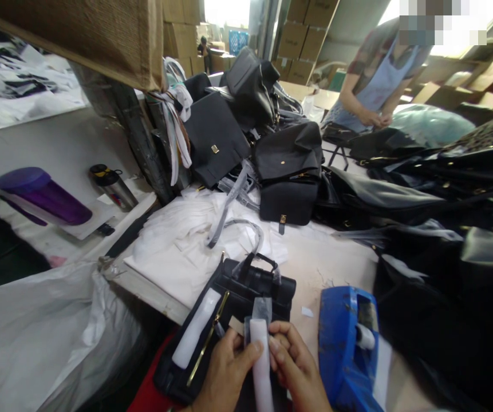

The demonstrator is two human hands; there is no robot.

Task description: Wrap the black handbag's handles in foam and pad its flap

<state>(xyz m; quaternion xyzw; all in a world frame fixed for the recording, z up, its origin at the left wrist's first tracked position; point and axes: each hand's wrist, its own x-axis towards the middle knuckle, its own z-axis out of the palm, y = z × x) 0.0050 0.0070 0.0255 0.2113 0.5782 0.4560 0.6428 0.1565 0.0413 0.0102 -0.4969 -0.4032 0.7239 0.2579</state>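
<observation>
A black handbag (246, 286) lies on the table edge right in front of me, with a white foam strip (194, 329) laid along its gold zipper. My left hand (224, 372) and my right hand (295, 369) meet over the bag. Both pinch a second white foam strip (261, 360) that stands upright between my thumbs, wrapped over part of the bag. The fingers of both hands are closed on it.
A blue tape dispenser (347, 343) sits just right of my hands. White sheets (181, 246) lie behind the bag; black handbags (289, 171) are piled beyond and to the right. A purple bottle (40, 197) and metal flask (113, 186) lie left. Another person (379, 86) works far right.
</observation>
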